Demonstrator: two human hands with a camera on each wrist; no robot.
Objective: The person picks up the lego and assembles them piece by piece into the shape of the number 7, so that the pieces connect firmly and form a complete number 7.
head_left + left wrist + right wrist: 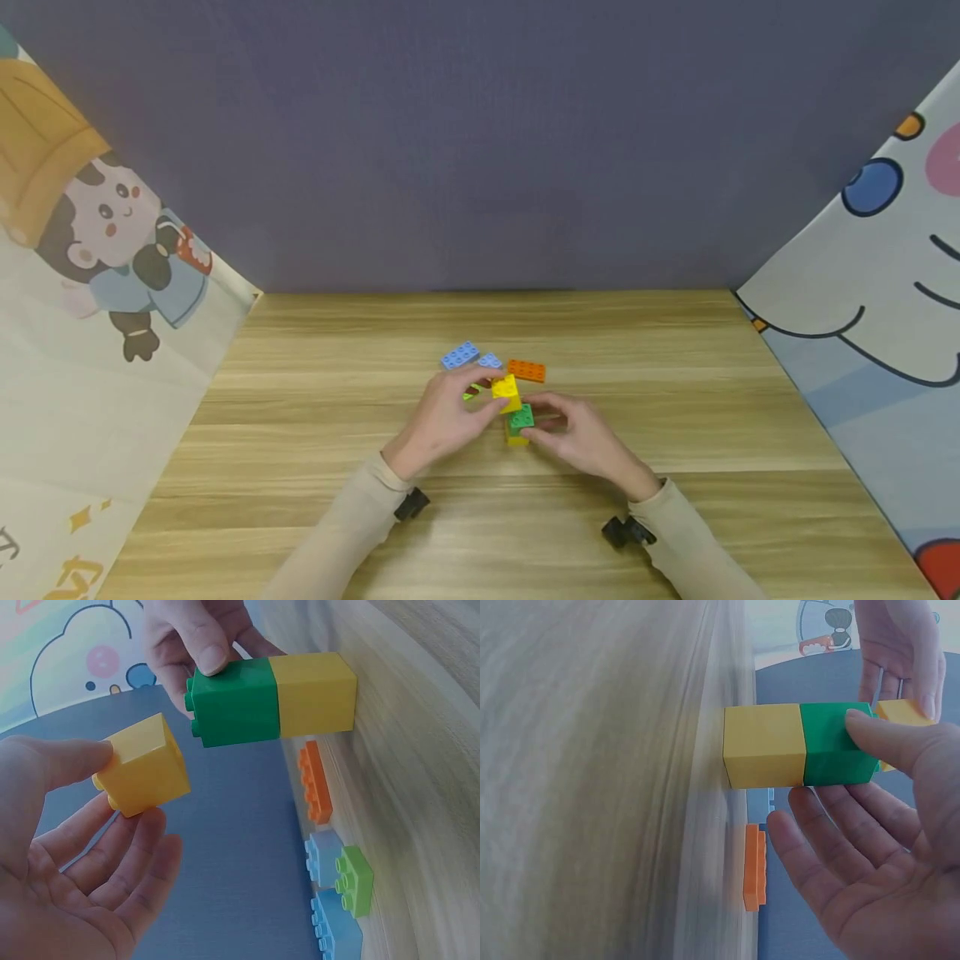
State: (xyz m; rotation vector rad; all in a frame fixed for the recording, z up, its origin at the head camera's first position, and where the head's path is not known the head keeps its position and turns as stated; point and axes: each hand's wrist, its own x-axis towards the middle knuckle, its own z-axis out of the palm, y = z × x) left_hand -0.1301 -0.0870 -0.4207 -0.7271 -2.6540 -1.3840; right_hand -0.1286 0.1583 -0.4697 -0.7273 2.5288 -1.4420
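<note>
In the head view, a raised yellow block [507, 393] is pinched between thumb and fingertips of the left hand [448, 412], above a green block [522, 416] stacked on a lower yellow block [517, 441]. From the left wrist, the raised yellow block is seen tilted, apart from the green one; an orange brick [316, 782] is seen on the table [420, 765]. From the right wrist, the green block is pinched by the right hand [889, 870], its fingers otherwise loosely extended.

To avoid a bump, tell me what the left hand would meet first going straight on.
Probably the green block: in the left wrist view it lies ahead of the left hand and its held yellow block, across a gap. Depth is unclear, so it might pass by.
</note>
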